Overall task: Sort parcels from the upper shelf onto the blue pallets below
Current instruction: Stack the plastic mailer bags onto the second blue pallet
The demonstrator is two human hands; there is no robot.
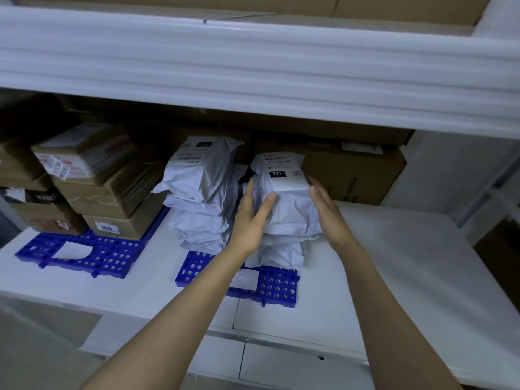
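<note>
A grey plastic mailer parcel (285, 190) with a white label marked 231 tops the right stack of grey parcels on the middle blue pallet (278, 288). My left hand (253, 218) presses its left side, thumb on the front. Against its right side lies my right hand (327, 212), fingers straight. A second stack of grey mailers (197, 192) stands just left on the same pallet. The upper shelf's white front beam (253, 66) fills the top of the view, with brown cardboard (253, 4) above it.
A left blue pallet (84, 254) carries stacked brown cartons (92, 178) and a loose white slip (71, 250). A large brown carton (357, 175) stands behind the mailers at the right. The white shelf surface (408, 263) extends to the right. A white label lies on the middle pallet's front.
</note>
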